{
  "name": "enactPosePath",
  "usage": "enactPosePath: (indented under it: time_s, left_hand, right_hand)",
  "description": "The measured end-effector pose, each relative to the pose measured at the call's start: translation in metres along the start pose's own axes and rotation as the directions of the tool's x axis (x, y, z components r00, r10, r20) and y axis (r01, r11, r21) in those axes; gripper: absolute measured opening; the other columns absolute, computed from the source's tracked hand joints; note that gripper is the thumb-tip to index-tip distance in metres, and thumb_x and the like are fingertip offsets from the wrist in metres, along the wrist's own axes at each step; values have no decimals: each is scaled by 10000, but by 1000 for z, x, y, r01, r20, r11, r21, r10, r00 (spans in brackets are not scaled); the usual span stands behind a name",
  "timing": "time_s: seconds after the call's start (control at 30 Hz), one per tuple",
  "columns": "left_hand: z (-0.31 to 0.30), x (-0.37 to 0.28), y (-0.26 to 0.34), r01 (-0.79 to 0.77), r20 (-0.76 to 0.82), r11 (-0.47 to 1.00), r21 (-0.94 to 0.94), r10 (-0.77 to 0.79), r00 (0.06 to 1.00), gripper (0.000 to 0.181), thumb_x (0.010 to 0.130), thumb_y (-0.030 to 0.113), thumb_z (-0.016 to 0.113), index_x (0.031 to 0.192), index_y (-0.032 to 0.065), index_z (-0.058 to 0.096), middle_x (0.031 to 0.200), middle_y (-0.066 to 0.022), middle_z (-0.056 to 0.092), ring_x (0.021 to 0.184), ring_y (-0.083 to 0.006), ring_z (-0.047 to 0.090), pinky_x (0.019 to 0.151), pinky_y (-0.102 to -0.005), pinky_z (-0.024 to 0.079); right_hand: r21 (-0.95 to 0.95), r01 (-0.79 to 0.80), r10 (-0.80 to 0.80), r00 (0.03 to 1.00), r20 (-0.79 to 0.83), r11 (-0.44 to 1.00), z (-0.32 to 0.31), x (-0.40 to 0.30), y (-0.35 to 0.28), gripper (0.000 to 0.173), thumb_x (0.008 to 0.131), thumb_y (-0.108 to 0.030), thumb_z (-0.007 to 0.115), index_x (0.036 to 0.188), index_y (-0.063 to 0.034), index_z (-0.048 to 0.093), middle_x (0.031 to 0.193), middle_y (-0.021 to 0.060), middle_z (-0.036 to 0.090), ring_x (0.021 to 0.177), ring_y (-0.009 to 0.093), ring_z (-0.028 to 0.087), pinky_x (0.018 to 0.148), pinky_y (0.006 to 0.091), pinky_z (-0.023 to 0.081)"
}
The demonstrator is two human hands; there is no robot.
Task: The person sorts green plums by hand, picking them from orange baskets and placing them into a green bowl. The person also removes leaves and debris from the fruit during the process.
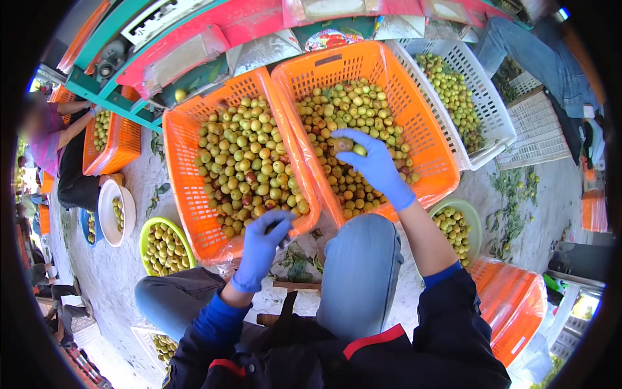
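Note:
Two orange plastic crates of green-brown round fruit, perhaps jujubes, stand side by side before me: the left crate (182, 194) and the right crate (413, 107). My right hand (371, 163), in a blue glove, is over the right crate and holds a brownish fruit (343, 145) and a green fruit (359, 150) between thumb and fingers. Over the near edge of the left crate is my left hand (265, 243), also gloved, with its fingers curled; something dark shows between them, but whether it holds anything cannot be made out.
A white crate (491, 116) of fruit stands at the right. Fruit fills a lime-green basin (146, 233) on the left and a pale green basin (478, 228) near my right arm. Stacked orange crates (510, 311) are lower right. A co-worker's hands reach a crate at far left.

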State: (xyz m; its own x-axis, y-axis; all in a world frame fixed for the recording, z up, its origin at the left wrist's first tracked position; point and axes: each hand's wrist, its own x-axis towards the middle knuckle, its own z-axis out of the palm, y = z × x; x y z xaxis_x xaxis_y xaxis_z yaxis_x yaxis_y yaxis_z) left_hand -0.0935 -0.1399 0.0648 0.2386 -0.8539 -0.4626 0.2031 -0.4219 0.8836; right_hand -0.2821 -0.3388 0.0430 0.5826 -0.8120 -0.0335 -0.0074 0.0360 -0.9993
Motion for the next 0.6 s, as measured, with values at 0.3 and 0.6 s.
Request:
enactPosePath:
  time_s: [0.3,0.6]
  left_hand:
    - [53,-33,79,-170,73,953,-251,194,978,411,873,148,659,1255,40,554,692,31,543,517,-24,452,445,-173,334]
    - [24,-89,67,-257,81,878,-405,314,946,220,925,152,583,1088,8,615,659,29,522,506,-20,398,438,-181,279]
  right_hand:
    - [-449,380,-319,925,207,808,55,-74,-115,425,772,-77,691,1184,-143,612,995,70,631,884,207,640,790,283,514]
    - [-399,334,-243,934,263,854,108,-121,-146,418,785,-86,686,1193,-135,609,1032,54,659,887,167,636,802,273,510]
